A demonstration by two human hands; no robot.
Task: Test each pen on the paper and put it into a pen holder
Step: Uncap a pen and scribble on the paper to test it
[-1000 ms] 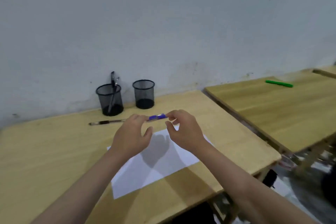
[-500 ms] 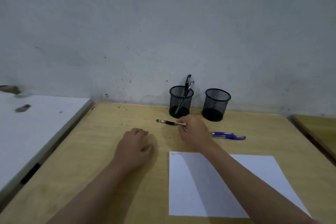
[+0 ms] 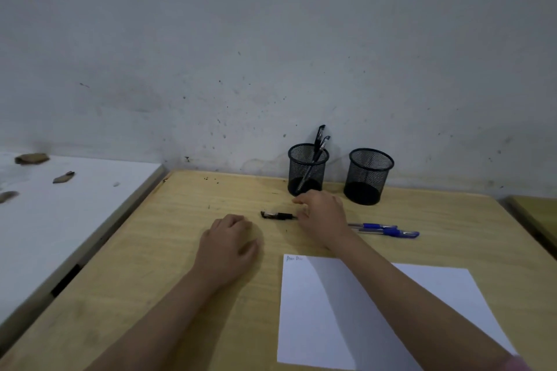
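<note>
My right hand (image 3: 324, 217) grip pinches black-capped pen (image 3: 277, 215) lying on light wooden tabletop (image 3: 168, 250), near left black mesh pen holder (image 3: 307, 169). My left hand (image 3: 229, 245) rests loosely curled beside white paper sheet (image 3: 422, 295).

Both forearms are reaching forward from the lower edge of the view, bare to past the wrists. The left hand (image 3: 229, 240) is lying knuckles up with its fingers loosely curled under, gripping nothing, the thumb tucked along its right side. The right hand (image 3: 324, 215) is stretching farther ahead, palm facing down, its fingers bending toward the left; whether the fingertips are pinching anything cannot be told. The two hands are staying apart, not touching.
</note>
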